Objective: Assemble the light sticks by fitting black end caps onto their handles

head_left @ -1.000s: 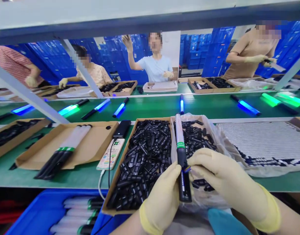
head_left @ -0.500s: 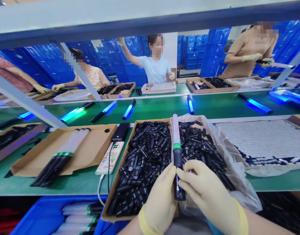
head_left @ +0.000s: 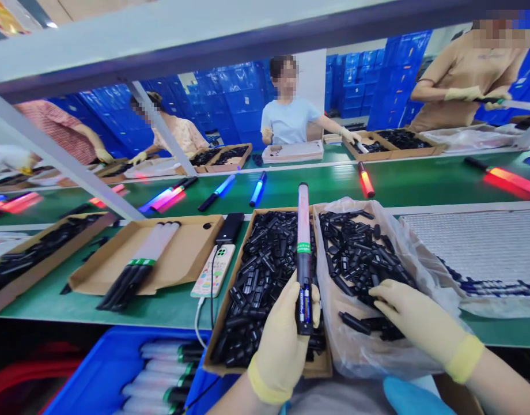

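Observation:
My left hand (head_left: pixel 282 334), in a pale yellow glove, is wrapped round a light stick (head_left: pixel 304 230) held upright. The stick has a clear tube, a green band and a black handle. Its battery compartment is uncovered, and blue batteries (head_left: pixel 305 304) show inside. My right hand (head_left: pixel 412 323), gloved alike, is over the plastic-lined box (head_left: pixel 334 351) on the right, fingers reaching out at the loose black plastic parts (head_left: pixel 355 253). No part is visibly gripped there. Under my left hand lies a cardboard box (head_left: pixel 213 354) full of similar black parts (head_left: pixel 265 259).
Several light sticks (head_left: pixel 144 253) lie in a cardboard tray (head_left: pixel 187 271) at left, beside a phone (head_left: pixel 214 271) and a black power bank (head_left: pixel 229 228). Lit sticks ride the green belt (head_left: pixel 317 184). A blue bin (head_left: pixel 96 369) stands below. Co-workers sit or stand opposite. A slanting post (head_left: pixel 75 155) crosses left.
My right hand has left the light stick and moved right to the lined box. The batteries are now in plain view. Lit sticks on the belt changed from blue to partly red and pink.

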`<state>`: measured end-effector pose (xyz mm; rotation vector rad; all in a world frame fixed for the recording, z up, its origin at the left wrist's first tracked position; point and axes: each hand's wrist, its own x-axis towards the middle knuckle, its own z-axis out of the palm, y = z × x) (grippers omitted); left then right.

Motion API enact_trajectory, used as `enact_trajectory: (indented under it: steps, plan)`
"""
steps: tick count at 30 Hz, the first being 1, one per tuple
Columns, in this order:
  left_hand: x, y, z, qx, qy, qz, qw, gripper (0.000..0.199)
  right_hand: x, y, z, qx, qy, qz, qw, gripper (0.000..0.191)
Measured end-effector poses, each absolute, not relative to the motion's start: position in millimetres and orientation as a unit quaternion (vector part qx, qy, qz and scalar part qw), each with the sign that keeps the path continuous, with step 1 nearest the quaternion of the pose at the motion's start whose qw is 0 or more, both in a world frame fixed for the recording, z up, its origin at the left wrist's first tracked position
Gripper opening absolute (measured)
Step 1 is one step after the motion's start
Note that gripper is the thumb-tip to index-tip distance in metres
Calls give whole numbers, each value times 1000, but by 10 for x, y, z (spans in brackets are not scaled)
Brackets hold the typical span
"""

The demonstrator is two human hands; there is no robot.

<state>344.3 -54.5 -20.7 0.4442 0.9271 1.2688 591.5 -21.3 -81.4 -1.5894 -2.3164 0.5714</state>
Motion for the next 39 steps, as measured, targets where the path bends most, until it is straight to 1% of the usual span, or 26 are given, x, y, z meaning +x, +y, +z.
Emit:
enact_trajectory:
  steps: [5, 7, 10, 14, 17, 20, 21, 24, 25, 29, 30, 32, 34, 36, 39]
  plan:
    - [3401, -604, -237, 170, 431, 575, 674, 29, 5836, -127, -744, -566, -807, 164, 30, 29]
    - [3292, -590, -208, 183, 430, 582, 665, 28, 5882, -76, -711, -577, -802, 154, 9, 27]
    - [3034, -513, -124, 214, 415, 622, 628, 25, 5870, -17, -634, -583, -799, 148, 25, 28]
    - [2694, -410, -47, 189, 397, 711, 549, 34, 5463, 47, -437, -498, -853, 136, 75, 32]
    - [2602, -422, -85, 159, 400, 717, 548, 35, 4971, 155, -314, -448, -888, 90, 51, 30]
    - [2620, -489, -167, 132, 406, 700, 573, 33, 4534, 310, -320, -450, -892, 46, 23, 18]
    - [2629, -513, -191, 126, 405, 698, 577, 33, 4422, 357, -352, -450, -892, 38, 14, 18]
    - [2620, -573, -232, 120, 408, 696, 579, 33, 4214, 444, -481, -440, -897, 34, -13, 35]
    - [2606, -588, -235, 121, 411, 695, 577, 34, 4190, 457, -519, -437, -898, 39, -17, 35]
    - [2588, -609, -231, 133, 427, 678, 583, 34, 4322, 470, -554, -442, -892, 90, 2, 18]
    - [2608, -604, -234, 139, 433, 668, 589, 32, 4400, 464, -528, -446, -888, 113, 14, 19]
    - [2686, -586, -252, 163, 448, 636, 607, 28, 4573, 422, -442, -451, -878, 158, 39, 30]
    - [2800, -567, -285, 207, 464, 595, 623, 26, 4725, 334, -325, -453, -863, 215, 70, 35]
    - [2921, -555, -320, 274, 472, 548, 634, 29, 4820, 218, -199, -440, -837, 310, 103, 36]
    - [3062, -552, -343, 355, 444, 494, 658, 36, 4865, 67, -53, -397, -772, 474, 147, 39]
